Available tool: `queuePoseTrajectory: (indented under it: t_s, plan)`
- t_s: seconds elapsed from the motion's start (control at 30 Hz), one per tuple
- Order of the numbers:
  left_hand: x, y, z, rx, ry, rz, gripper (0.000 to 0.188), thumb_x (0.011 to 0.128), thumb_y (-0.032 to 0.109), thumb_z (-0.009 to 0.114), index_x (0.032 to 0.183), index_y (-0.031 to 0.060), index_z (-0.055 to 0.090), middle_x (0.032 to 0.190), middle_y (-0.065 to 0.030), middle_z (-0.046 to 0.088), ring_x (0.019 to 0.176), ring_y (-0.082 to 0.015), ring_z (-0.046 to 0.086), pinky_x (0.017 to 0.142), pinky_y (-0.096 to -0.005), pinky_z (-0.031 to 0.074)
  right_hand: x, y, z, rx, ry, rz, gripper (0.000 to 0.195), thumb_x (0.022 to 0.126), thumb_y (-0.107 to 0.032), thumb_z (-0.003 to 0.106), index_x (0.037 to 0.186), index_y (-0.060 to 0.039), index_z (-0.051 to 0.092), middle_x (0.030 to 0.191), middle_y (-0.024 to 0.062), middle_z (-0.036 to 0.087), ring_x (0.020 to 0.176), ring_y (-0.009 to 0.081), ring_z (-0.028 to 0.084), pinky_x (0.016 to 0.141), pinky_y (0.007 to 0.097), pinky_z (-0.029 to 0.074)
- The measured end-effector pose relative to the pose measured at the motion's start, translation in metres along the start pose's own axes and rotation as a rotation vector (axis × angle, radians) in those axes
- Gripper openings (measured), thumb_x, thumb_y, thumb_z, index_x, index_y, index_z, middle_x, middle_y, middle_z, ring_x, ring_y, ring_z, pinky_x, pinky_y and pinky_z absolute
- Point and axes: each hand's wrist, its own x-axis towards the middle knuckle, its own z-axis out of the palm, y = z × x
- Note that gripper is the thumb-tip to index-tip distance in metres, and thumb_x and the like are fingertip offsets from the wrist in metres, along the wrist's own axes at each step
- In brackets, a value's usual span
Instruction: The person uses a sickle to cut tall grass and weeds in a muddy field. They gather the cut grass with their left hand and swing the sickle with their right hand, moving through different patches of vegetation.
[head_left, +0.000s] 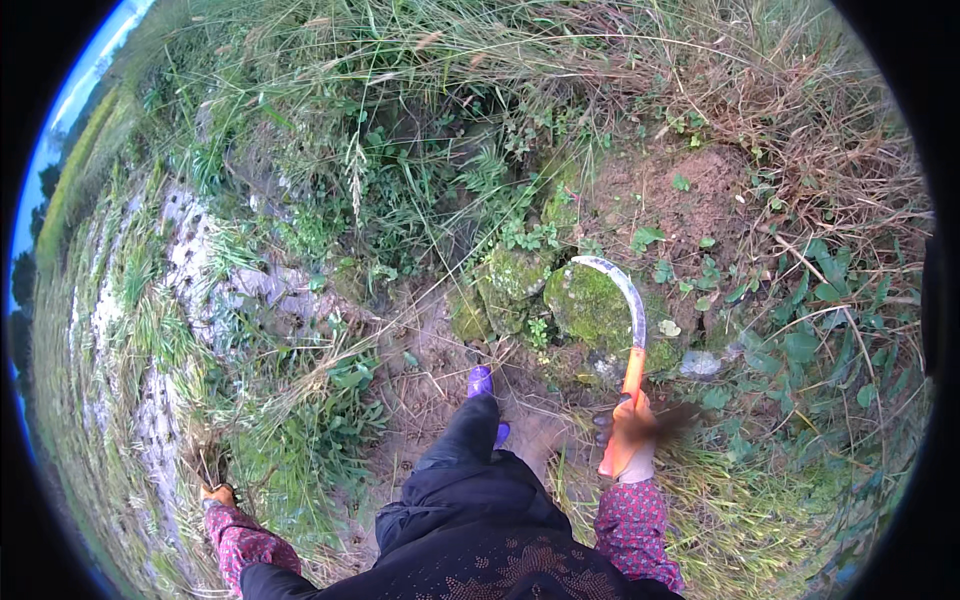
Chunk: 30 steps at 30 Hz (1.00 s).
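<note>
My right hand (628, 431), in an orange glove with dark fingertips, is closed around the orange handle of a sickle (636, 319). Its curved metal blade points up and hooks left over a mossy stone. At the lower left, my left hand (219, 495), also in an orange glove, reaches out beside the cut stalks, gripping a bunch of dry stalks (208, 457). Patterned red sleeves cover both forearms. A brown blur partly hides the right side of my right hand.
Mossy stones (589, 304) edge a bank of bare soil (694, 199), with tangled dry grass above. My purple shoe (480, 381) is on a muddy path (427, 349). Leafy weeds (352, 382) grow at its left. Farther left lies a pale, wet field (184, 262) with stubble and laid stalks.
</note>
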Motion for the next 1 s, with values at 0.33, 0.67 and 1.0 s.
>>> queuePoseTrajectory:
  t_s: [0.33,0.67,1.0]
  plan:
    - [0.004,0.035,0.018,0.334,-0.114,-0.243,0.044,0.072,0.021,0.061,0.109,0.0007,0.048,0.088,-0.0145,0.061,0.077,-0.0259,0.058,0.069,-0.0372,0.044,0.020,0.006,0.022,0.222,-0.119,-0.005,0.036,0.085,-0.026,0.056,0.106,0.0020,0.046,0.071,0.0001,0.039,0.060,0.0079,0.036,0.054,0.0195,0.032]
    - [0.128,0.203,0.140,-0.031,-0.312,0.334,0.048,0.067,0.013,0.061,0.111,-0.0035,0.049,0.092,-0.0172,0.061,0.085,-0.0266,0.060,0.078,-0.0368,0.046,0.074,-0.029,0.093,0.082,-0.002,-0.122,0.032,0.084,-0.039,0.056,0.095,-0.0129,0.042,0.066,-0.0023,0.035,0.048,0.0071,0.033,0.035,0.0194,0.026]
    - [-0.078,0.586,0.133,0.162,-0.739,1.533,0.052,0.068,0.029,0.063,0.109,-0.0002,0.053,0.098,-0.0204,0.060,0.091,-0.0357,0.057,0.082,-0.0409,0.044,0.014,-0.062,0.144,0.341,0.397,-0.300,0.015,0.078,-0.014,0.047,0.092,-0.0093,0.045,0.067,-0.0040,0.036,0.058,0.0065,0.035,0.046,0.0177,0.028]
